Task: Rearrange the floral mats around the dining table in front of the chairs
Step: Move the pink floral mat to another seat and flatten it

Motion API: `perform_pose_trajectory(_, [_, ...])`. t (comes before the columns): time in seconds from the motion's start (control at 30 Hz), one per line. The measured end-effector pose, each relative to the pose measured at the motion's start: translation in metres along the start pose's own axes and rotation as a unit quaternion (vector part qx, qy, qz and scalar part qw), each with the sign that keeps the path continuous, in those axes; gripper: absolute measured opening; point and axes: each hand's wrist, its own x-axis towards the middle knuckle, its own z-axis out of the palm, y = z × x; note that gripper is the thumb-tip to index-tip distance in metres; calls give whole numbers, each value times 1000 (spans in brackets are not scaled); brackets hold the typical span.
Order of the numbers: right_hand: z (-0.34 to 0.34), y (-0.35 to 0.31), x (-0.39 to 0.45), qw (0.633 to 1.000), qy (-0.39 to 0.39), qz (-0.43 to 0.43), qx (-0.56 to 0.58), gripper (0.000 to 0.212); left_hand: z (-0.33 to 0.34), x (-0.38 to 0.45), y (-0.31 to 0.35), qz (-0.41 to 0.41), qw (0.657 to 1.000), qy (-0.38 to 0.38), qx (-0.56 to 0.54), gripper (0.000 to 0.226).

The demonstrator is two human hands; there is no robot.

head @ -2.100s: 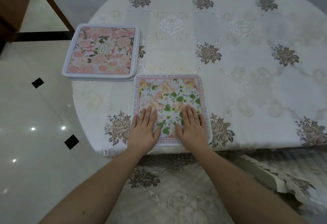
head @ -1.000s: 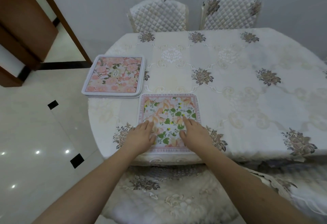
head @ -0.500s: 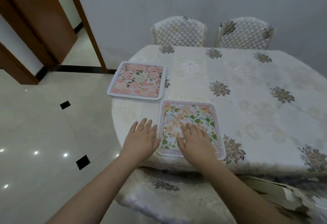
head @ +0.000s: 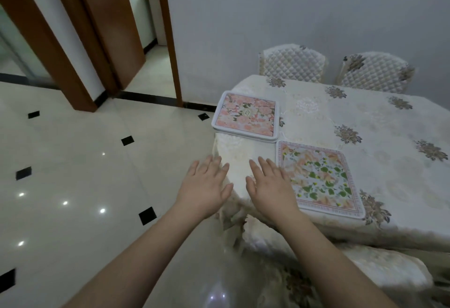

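Both hands are off the mats and hovering with fingers spread and straight, holding nothing: the left hand [head: 207, 187] hangs out past the corner of the dining table [head: 379, 122], over the floor, and the right hand [head: 270, 186] sits just inside that corner, its outer edge right beside the green-leaf mat [head: 319, 176], possibly brushing it, too close to call. That green-leaf mat lies flat at the table's near edge, squared up above the cushioned near chair [head: 365, 268] tucked below, so 1 place looks set. Just beyond it, toward the table's far-left corner, sits the pink floral stack [head: 246, 115]; its layered edge suggests more than 1 mat, though I cannot count them, and it overhangs the table edge a little. 2 quilted chairs [head: 292, 63] wait on the table's far side with nothing laid in front of them, so the stack looks like the next port of call. By my reading these mats are light, thin and fairly stiff, flat boards that will slide easily on the smooth embroidered cloth. Best hold: thumb on top, fingers under that overhanging edge, peeling off the top mat alone, or pinching 2 opposite sides to carry the whole pile level so nothing fans out.
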Motion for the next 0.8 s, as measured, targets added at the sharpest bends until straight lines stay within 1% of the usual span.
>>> perform_pose_trajectory(0.13, [-7,-40,3,998,35,-34,-28,57,-13,-19,-40,-38,999,25,-13,65])
perform_pose_trajectory(0.3, [-13,-68,18,996,60,-60,-35,58,-21,-22,-70,-72,996,45,-21,65])
perform_pose_trajectory(0.5, [-10,-72,49,997,49,-57,-14,57,-21,10,-89,-95,995,32,-28,65])
perform_pose_trajectory(0.8, [-24,-70,119,997,58,-59,7,57,-34,74,-112,-88,996,19,-14,63])
